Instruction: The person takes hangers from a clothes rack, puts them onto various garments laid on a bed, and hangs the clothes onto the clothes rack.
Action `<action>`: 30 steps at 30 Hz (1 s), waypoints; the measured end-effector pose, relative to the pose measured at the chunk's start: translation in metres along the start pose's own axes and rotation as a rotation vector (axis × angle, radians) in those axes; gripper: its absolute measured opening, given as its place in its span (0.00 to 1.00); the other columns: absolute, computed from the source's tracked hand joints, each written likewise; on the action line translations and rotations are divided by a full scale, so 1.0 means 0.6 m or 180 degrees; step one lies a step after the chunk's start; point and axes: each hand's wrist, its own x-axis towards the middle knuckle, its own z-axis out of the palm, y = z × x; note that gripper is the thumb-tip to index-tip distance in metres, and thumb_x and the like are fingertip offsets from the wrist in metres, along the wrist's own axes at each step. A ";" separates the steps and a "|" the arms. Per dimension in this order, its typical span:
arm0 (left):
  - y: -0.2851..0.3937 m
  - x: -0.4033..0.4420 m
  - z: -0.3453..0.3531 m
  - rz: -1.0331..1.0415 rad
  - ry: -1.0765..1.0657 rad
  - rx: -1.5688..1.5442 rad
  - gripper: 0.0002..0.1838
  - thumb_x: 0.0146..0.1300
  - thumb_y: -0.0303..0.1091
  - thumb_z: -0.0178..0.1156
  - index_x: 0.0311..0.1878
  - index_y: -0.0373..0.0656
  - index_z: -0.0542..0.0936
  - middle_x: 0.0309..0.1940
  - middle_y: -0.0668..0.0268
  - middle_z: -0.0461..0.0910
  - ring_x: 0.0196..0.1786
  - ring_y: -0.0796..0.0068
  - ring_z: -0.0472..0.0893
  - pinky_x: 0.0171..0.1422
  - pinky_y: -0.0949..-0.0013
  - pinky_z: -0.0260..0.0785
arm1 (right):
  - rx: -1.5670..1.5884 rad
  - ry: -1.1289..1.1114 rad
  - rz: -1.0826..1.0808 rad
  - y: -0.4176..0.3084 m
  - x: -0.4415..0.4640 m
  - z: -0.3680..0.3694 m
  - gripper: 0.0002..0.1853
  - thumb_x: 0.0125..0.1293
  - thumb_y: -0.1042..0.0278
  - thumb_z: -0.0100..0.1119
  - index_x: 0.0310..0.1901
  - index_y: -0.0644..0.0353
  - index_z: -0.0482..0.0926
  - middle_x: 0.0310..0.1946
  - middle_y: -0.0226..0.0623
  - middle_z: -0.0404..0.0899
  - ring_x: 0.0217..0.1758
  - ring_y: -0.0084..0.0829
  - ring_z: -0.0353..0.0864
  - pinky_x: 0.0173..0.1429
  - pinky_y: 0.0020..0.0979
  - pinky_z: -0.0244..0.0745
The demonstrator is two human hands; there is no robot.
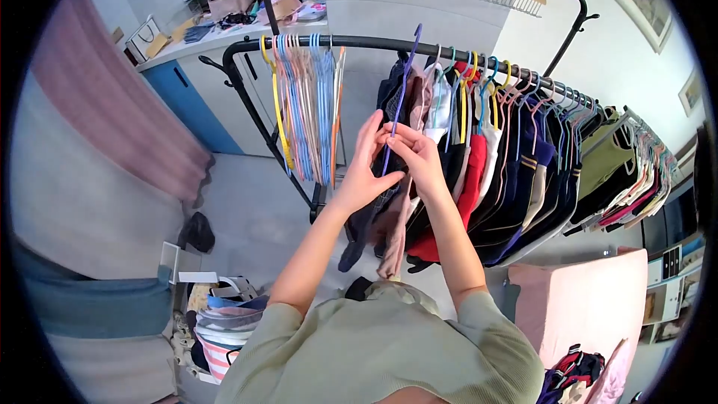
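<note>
Both hands are raised in front of the clothes rail. A purple hanger [404,90] stands upright between them, seen edge-on, its hook near the rail. My right hand [420,158] is closed, pinching the hanger's side between thumb and fingers. My left hand [363,172] is open beside it, fingers pointing up and thumb stretched toward the hanger; whether it touches is hard to tell. Just behind hang a dark garment [363,217] and a dusty-pink garment [396,239]. Left of the hands, several bare hangers [303,105] in blue, pink, yellow and orange are bunched on the rail.
The black rail [359,40] carries many clothes to the right, including a red garment [471,179]. A second rack with an olive top [607,157] stands beyond. A pink-covered piece of furniture [580,292] is at lower right, a full laundry basket [224,329] at lower left.
</note>
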 end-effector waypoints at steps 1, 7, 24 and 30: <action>-0.018 0.006 0.001 0.0057 -0.0014 -0.0008 0.48 0.47 0.15 0.61 0.71 0.43 0.47 0.68 0.60 0.53 0.69 0.68 0.57 0.72 0.65 0.48 | 0.0025 0.0006 0.0010 0.005 0.010 -0.008 0.15 0.63 0.76 0.52 0.51 0.71 0.72 0.39 0.36 0.80 0.44 0.20 0.77 0.53 0.22 0.69; -0.116 0.004 0.024 -0.0254 -0.0002 0.0242 0.45 0.51 0.12 0.54 0.71 0.44 0.47 0.69 0.59 0.52 0.70 0.66 0.55 0.73 0.64 0.46 | -0.0420 -0.0075 0.0065 0.071 0.026 -0.060 0.21 0.60 0.78 0.52 0.57 0.69 0.68 0.42 0.34 0.77 0.44 0.19 0.74 0.49 0.19 0.68; -0.045 -0.026 0.016 0.0006 0.0511 0.1549 0.26 0.61 0.29 0.52 0.63 0.37 0.63 0.64 0.52 0.61 0.67 0.55 0.61 0.68 0.62 0.54 | -0.2926 0.0045 -0.1348 0.001 -0.011 0.001 0.41 0.56 0.65 0.58 0.67 0.68 0.48 0.66 0.56 0.47 0.71 0.51 0.45 0.71 0.44 0.42; -0.039 -0.054 -0.058 0.0222 0.1797 0.1991 0.16 0.57 0.23 0.55 0.51 0.36 0.75 0.46 0.55 0.78 0.49 0.57 0.78 0.53 0.65 0.68 | -0.1105 -0.1056 -0.0851 0.047 0.034 0.075 0.33 0.62 0.73 0.52 0.68 0.63 0.52 0.63 0.43 0.60 0.67 0.33 0.58 0.69 0.34 0.53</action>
